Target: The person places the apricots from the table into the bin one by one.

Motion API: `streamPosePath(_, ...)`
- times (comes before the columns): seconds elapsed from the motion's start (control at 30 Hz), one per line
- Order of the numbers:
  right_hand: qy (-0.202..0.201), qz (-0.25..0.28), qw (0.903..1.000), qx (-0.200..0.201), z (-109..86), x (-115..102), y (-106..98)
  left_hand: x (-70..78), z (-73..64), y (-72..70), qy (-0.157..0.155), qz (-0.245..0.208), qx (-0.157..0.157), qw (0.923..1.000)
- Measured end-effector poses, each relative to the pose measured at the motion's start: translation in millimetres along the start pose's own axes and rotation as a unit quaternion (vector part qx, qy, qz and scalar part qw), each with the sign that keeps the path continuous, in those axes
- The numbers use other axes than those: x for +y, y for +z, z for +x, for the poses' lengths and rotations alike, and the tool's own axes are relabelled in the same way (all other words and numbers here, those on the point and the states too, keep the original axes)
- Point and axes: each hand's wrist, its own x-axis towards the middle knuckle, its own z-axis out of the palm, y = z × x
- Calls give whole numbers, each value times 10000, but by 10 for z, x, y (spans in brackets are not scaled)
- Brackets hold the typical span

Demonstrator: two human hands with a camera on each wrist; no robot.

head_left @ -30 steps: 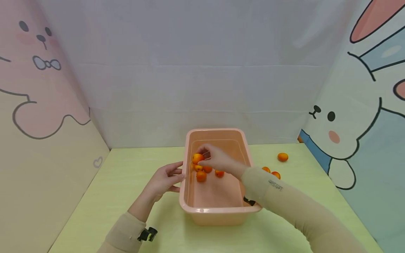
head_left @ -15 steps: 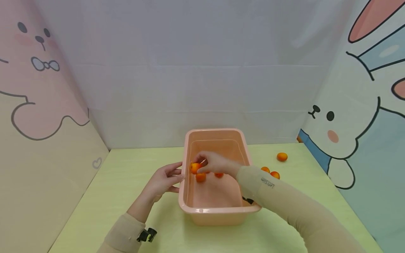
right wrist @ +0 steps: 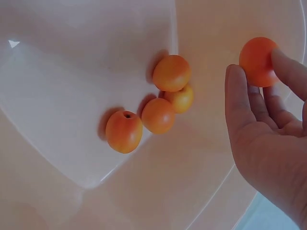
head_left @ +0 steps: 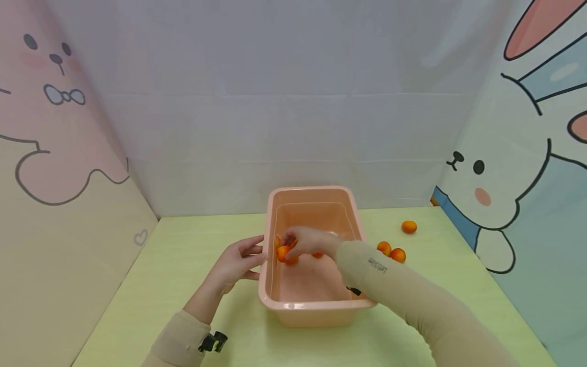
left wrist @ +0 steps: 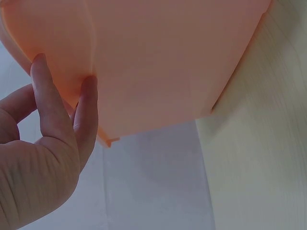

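My right hand [head_left: 308, 241] reaches inside a peach-pink plastic tub [head_left: 316, 306]. Its thumb and fingers pinch a small round orange fruit [right wrist: 259, 62], held over the tub's inside in the right wrist view. Several similar fruits lie grouped on the tub's floor: a red-orange fruit with a dark dimple [right wrist: 123, 132], an orange fruit [right wrist: 158, 116] beside it, and a fruit by the floor's edge [right wrist: 171, 73]. In the head view the hand partly covers them. My left hand [head_left: 239, 261] is at the tub's left side, fingertips [left wrist: 88, 82] touching its outer wall just under the rim.
Two orange fruits [head_left: 398, 255] sit together on the pale yellow-green table [head_left: 220, 316] right of the tub, partly near my right sleeve [head_left: 385, 275]. Another orange fruit [head_left: 409, 227] lies farther back. A pale wall [head_left: 284, 127] rises behind the table, with cartoon panels at both sides.
My right hand has lowered the pinched orange fruit in the tub, moving toward the near side and slightly left. The left hand stays at the rim.
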Motion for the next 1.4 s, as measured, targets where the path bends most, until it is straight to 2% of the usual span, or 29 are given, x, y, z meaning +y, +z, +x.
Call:
streamPosePath(0.3,73,150,9996,-218,-14,-22,26,-16,9,-10,25,-52,-1,10000)
streamPosePath(0.5,30,-42,10000,-6,-15,-34,-21,-23,14,-3,31,-40,-26,10000)
streamPosePath(0.57,71,48,10000,33,-20,-35,-43,-20,15,2,30,-36,-36,10000)
streamPosePath(0.73,-99,10,9999,51,-115,-97,-168,-6,15,8,-33,-7,-30,10000)
streamPosePath(0.93,-368,333,9986,198,-298,-152,-437,-4,15,14,-111,50,56,9999)
streamPosePath(1.13,-698,858,9930,425,-589,-180,-695,-13,29,17,-193,41,189,9996)
streamPosePath(1.23,-932,951,9898,501,-739,-186,-794,-10,24,12,-140,29,128,9998)
streamPosePath(1.4,-944,1013,9883,644,-966,-153,-893,-5,5,14,-54,-25,-1,10000)
